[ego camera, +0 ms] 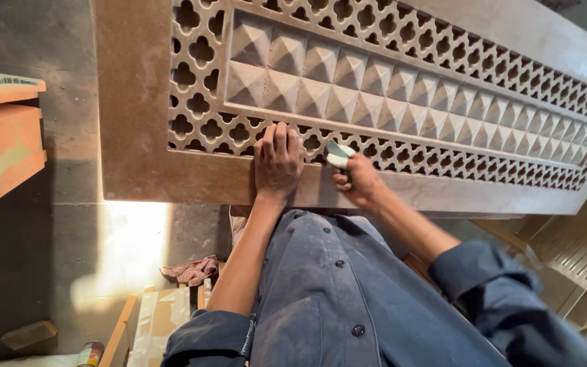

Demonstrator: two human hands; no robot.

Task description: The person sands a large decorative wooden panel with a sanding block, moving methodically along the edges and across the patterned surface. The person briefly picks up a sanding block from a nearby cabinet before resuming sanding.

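Brown, dusty stone makes up the carved panel (pixel 137 102), which lies flat across the view: a pierced quatrefoil lattice frames rows of sharp little pyramids, all fully cut and matt, with a smooth plain border. The left hand (pixel 277 162) rests flat on the lower lattice edge, fingers spread and empty. The right hand (pixel 359 181) pinches a small pale-green rubbing block (pixel 338 155) against that edge; smoothing looks barely underway there.
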